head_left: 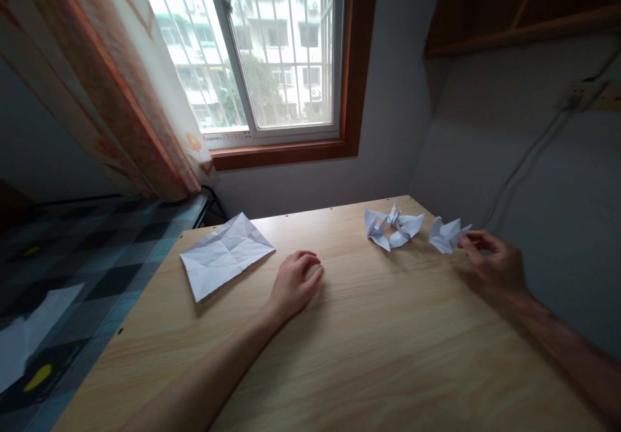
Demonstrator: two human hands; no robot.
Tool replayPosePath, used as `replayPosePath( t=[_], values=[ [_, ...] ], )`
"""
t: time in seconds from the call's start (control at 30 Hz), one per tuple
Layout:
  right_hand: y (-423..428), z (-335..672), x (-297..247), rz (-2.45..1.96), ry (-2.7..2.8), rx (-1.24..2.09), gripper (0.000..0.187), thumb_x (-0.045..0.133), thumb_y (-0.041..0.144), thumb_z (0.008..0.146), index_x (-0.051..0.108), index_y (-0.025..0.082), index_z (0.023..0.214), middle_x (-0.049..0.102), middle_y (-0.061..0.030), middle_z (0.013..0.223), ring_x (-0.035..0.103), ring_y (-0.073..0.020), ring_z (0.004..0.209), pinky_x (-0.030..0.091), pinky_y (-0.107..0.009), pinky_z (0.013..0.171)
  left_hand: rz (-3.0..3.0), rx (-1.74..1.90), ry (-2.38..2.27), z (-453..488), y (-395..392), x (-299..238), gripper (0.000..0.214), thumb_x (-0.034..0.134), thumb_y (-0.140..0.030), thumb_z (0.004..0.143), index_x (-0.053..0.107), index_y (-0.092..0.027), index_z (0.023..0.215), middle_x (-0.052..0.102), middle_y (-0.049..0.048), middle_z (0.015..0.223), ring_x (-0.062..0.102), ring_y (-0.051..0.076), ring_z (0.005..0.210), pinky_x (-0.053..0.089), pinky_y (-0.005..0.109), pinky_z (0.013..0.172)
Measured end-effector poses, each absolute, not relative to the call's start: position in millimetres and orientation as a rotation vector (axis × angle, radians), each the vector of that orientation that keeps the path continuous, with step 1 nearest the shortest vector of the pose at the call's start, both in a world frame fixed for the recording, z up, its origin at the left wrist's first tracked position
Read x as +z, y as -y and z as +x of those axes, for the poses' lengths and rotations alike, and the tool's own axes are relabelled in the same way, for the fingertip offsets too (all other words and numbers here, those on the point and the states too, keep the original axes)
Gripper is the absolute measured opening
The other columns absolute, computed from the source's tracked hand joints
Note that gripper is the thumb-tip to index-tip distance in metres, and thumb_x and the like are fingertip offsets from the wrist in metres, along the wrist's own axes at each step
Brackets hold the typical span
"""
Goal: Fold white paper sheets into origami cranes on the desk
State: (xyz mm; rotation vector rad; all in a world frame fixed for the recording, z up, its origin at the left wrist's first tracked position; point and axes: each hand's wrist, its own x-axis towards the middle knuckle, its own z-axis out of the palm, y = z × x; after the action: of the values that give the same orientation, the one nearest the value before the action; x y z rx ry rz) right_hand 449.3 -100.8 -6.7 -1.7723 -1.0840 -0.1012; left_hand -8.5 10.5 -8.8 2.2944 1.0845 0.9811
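At the right of the table, my right hand (495, 260) pinches a folded white paper crane (445, 235) between thumb and fingertips. Just left of it stand several more white paper cranes (395, 228), grouped close together. My left hand (297, 280) rests on the tabletop near the middle, holding nothing, its fingers loosely bent and the thumb apart from them. A creased, unfolded sheet of white paper (228, 254) lies beyond and to the left of that hand, not touching it.
The light wooden table (349, 348) ends at a wall below a barred window (286, 50). On the left, a checked bed cover (97, 309) carries loose white paper (41, 328). A patterned curtain (111, 83) hangs there. A cable (519, 154) runs down the right wall below a wooden shelf (524, 31).
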Motion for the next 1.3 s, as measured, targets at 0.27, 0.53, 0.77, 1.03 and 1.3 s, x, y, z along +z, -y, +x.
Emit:
replayPosePath(
  t=[0.27,0.53,0.77,1.03,1.3],
  values=[
    [77.5,457.3,-33.1,-1.913,1.179,-0.084,0.044,0.070,0.064,0.085,0.083,0.022,0.091,0.082,-0.0090,0.075,0.077,-0.0294,0.068,0.050,-0.035,0.061,2.318,0.964,-1.074,-9.0,-10.3,-7.5,0.013,0.069,-0.030,0.098,0.080,-0.024,0.100,0.077,0.0105,0.119,0.071,0.029,0.113,0.053,0.048,0.106],
    [82.0,443.5,-33.9,-1.870,1.196,-0.085,0.047,0.076,0.061,0.084,0.076,0.024,0.113,0.084,-0.0084,0.093,0.076,-0.0266,0.074,0.054,-0.035,0.068,2.321,0.949,-1.088,-8.7,-9.2,-8.1,0.012,0.070,-0.029,0.097,0.080,-0.024,0.100,0.077,0.0101,0.120,0.071,0.029,0.114,0.053,0.047,0.107],
    [114.5,418.2,-22.5,-1.561,1.354,-0.301,0.020,0.068,0.043,0.096,0.069,0.024,0.101,0.072,-0.0034,0.082,0.067,-0.0232,0.071,0.053,-0.035,0.069,2.339,0.915,-1.114,-7.2,-6.7,-5.8,0.011,0.069,-0.030,0.098,0.078,-0.023,0.100,0.076,0.0097,0.122,0.069,0.029,0.116,0.052,0.047,0.108],
    [103.6,307.1,-7.8,-1.116,2.136,0.053,0.023,0.066,0.019,0.098,0.069,0.025,0.121,0.077,-0.0110,0.119,0.074,-0.0297,0.111,0.061,-0.045,0.096,2.322,0.917,-1.120,-7.0,-7.2,-6.1,0.012,0.067,-0.031,0.099,0.077,-0.023,0.100,0.077,0.0098,0.122,0.070,0.029,0.116,0.053,0.048,0.109],
    [33.8,233.8,-20.5,-1.206,2.353,0.267,0.056,0.062,0.038,0.108,0.056,0.020,0.161,0.052,-0.0172,0.170,0.048,-0.0340,0.159,0.041,-0.055,0.132,1.987,1.111,-1.177,-6.1,-10.6,-10.9,0.021,0.056,-0.032,0.105,0.073,-0.020,0.110,0.074,0.0124,0.122,0.072,0.026,0.116,0.060,0.041,0.101]
  ],
)
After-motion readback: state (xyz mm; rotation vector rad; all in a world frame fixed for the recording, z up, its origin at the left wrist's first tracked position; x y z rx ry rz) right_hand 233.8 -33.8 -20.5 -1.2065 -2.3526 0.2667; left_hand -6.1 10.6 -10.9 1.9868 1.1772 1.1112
